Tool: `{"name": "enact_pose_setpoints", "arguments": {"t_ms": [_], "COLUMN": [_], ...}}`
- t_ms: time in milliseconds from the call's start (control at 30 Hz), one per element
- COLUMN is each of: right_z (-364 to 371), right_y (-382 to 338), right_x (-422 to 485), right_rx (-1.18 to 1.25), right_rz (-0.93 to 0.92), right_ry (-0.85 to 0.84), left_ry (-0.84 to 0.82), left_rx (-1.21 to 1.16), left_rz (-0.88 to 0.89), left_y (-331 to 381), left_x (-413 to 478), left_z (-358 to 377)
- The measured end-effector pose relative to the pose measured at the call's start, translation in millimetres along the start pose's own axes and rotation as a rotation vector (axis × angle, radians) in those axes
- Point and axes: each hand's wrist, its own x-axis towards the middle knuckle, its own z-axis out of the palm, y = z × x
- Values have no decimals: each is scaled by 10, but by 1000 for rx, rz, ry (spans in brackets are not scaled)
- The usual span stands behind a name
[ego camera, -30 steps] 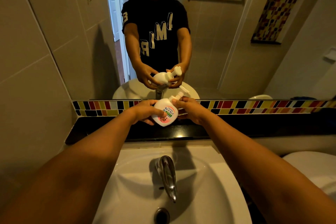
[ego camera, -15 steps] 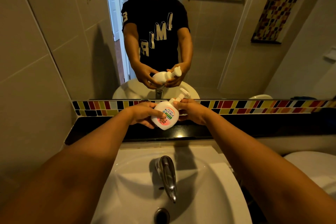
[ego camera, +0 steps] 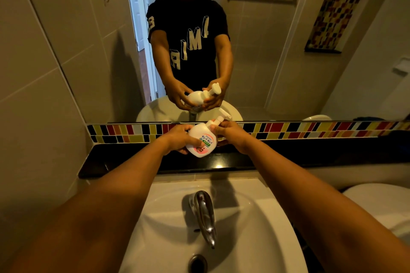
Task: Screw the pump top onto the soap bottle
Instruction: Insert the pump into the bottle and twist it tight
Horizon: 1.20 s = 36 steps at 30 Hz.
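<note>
Head view, centre of the frame: my left hand (ego camera: 180,139) wraps closed around the soap bottle (ego camera: 202,141), tilted up-right above the black ledge (ego camera: 133,159). My right hand (ego camera: 230,134) pinches the pump top (ego camera: 219,118) at the neck, close to the mirror's lower edge (ego camera: 310,120). Below, open room over the sink (ego camera: 255,217) and faucet (ego camera: 204,215).

The soap bottle (ego camera: 200,141) was white, its label pink and peach with a green strip and dark lettering; the pump top (ego camera: 221,117) was plain white. Behind it ran a tile border (ego camera: 310,129) — a mosaic of black, red, yellow, orange and white rectangles. The ledge (ego camera: 133,159) was glossy black, the sink (ego camera: 255,217) white, the faucet (ego camera: 203,213) silver chrome — and the wall tiles (ego camera: 40,73) were plain beige
</note>
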Motion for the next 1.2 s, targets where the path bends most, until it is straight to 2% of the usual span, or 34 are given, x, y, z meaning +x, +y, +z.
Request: {"name": "enact_pose_setpoints", "arguments": {"t_ms": [300,733,1033,1200], "right_z": [64,123,58,-31], "right_y": [23,29,56,27], "right_x": [63,112,80,6], "right_rx": [47,51,-77,46], "right_rz": [-34,-52,-24,-54], "right_ry": [124,184,76,6], "left_ry": [164,354,199,132], "left_rx": [49,153,21,-66], "left_rz": [42,44,-20,-11], "left_y": [22,-8,-69,-98], "left_x": [31,25,-34,-37], "left_z": [175,360,301,227]}}
